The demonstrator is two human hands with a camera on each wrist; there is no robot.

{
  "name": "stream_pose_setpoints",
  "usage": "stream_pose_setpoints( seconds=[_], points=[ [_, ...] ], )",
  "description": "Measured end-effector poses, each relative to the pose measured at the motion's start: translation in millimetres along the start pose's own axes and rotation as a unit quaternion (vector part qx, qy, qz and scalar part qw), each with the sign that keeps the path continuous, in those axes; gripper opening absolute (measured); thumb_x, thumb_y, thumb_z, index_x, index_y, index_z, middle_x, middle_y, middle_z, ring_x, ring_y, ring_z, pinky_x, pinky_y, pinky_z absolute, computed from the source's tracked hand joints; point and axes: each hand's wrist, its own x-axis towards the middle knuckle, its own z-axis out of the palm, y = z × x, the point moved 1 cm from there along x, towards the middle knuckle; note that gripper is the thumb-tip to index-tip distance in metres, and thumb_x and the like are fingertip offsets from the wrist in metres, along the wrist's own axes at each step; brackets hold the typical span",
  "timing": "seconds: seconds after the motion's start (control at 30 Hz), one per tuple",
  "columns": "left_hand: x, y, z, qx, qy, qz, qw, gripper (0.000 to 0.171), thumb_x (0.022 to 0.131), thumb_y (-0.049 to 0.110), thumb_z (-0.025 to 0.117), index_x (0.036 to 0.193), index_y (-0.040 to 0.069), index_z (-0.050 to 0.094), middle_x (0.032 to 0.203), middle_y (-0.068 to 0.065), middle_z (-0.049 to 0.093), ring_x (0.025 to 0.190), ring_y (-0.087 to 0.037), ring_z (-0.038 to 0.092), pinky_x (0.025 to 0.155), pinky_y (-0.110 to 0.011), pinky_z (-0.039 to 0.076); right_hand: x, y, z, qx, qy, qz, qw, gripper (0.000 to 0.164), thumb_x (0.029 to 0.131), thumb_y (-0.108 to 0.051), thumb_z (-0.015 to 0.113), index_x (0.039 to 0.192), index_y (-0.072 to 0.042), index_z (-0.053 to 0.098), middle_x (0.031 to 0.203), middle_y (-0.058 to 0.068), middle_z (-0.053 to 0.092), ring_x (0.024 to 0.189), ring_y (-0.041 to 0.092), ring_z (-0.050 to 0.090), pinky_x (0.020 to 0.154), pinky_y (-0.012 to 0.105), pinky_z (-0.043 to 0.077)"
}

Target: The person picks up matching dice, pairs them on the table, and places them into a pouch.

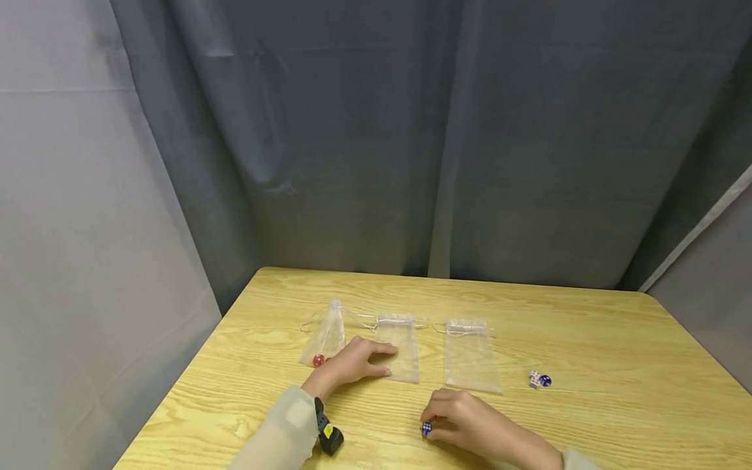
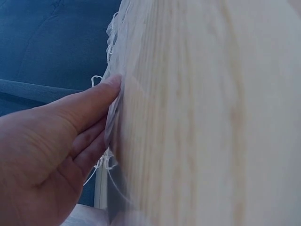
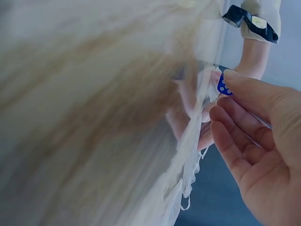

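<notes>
A blue die (image 1: 426, 428) with white pips is pinched between the thumb and fingertips of my right hand (image 1: 470, 424), low over the front of the table. The same blue die (image 3: 224, 85) shows at the thumb tip in the right wrist view; a trace of red shows by those fingers in the head view. My left hand (image 1: 355, 361) rests on the middle sheer drawstring pouch (image 1: 405, 359), its thumb and index finger spread apart. To its left, another sheer pouch (image 1: 330, 333) has red dice (image 1: 318, 360) in its bottom, partly behind the hand.
A third sheer pouch (image 1: 470, 359) lies flat right of the middle one. Farther right are white dice (image 1: 534, 378) beside a blue die (image 1: 545, 380). The wooden table (image 1: 587, 339) ends at a grey curtain (image 1: 352, 163).
</notes>
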Motion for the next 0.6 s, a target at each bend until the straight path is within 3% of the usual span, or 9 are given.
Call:
stream_pose_setpoints(
  seconds=[0.6],
  points=[
    [2.4,5.5,3.3,0.0,0.002,0.001,1.0,0.045,0.089,0.03,0.071,0.132,0.018,0.064,0.138,-0.003,0.061,0.13,-0.02,0.056,0.111,-0.034,0.046,-1.1,0.1,3.9,-0.055,-0.027,0.014,0.998,0.011,0.085,-0.015,0.076,0.095,-0.017,0.074,0.089,-0.011,0.067,0.081,-0.009,0.056,0.067,0.01,0.052]
  ],
)
